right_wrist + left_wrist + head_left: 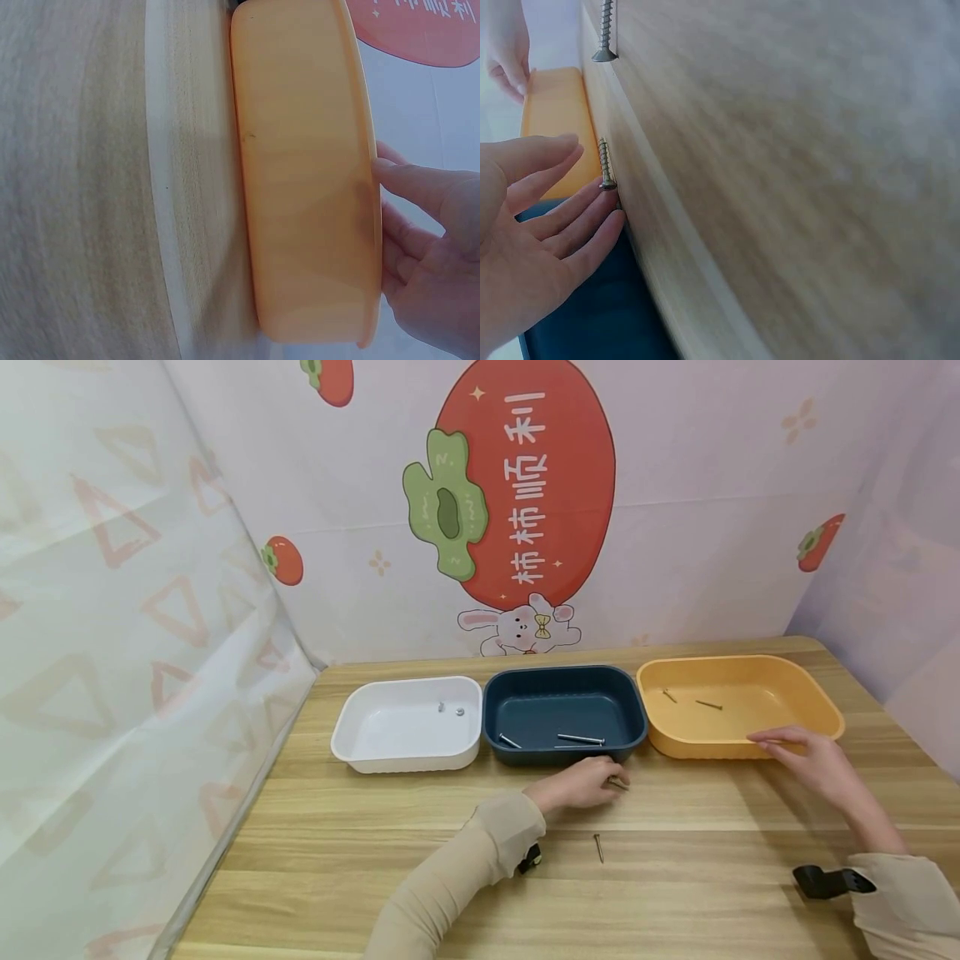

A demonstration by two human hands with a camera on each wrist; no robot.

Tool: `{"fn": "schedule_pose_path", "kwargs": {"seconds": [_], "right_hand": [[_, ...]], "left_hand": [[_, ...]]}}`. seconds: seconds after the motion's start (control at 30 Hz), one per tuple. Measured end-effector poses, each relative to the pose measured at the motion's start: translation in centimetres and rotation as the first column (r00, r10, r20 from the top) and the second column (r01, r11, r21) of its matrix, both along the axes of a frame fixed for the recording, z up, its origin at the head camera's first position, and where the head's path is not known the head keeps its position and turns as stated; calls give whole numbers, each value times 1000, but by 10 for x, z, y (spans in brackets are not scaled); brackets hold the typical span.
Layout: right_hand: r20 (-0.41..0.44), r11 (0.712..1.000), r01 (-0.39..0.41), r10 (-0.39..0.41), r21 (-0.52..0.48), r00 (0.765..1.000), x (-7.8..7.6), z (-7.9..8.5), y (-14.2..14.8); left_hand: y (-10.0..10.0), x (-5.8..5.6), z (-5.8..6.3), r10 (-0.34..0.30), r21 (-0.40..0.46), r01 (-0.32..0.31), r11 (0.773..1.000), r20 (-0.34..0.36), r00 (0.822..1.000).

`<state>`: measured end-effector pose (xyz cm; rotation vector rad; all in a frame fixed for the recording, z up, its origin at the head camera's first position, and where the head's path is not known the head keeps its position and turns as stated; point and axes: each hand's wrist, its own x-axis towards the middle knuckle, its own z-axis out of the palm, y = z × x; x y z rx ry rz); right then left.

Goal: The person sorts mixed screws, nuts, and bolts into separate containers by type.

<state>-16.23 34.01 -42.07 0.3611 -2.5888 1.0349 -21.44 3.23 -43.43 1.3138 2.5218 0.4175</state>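
Observation:
My left hand (588, 782) is just in front of the dark blue tray. Its thumb stands apart from the fingers, and the fingertips reach beside a screw (606, 166) that lies on the table, touching or nearly touching it. Another screw (598, 848) rests on the wood nearer to me. At the front rim of the yellow tray (705, 748), my right hand (813, 766) has its thumb on the outer side and its fingers over the inner side, pinching the edge. Inside that tray are two screws (708, 704).
The dark blue tray (495, 693) stands in the middle, holding several long nail-like metal pieces (581, 739). To its left, the white tray (367, 735) has two small metal pieces (460, 712). A printed cloth (360, 610) hangs behind the table.

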Motion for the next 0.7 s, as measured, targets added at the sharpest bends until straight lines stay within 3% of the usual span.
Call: {"fn": "schedule_pose_path", "kwargs": {"seconds": [0.7], "right_hand": [[4,1000,-6,6,1,1000,-1,0,2]], "left_hand": [[0,0,-2,-14,-47,15,999,22,1000]]}}
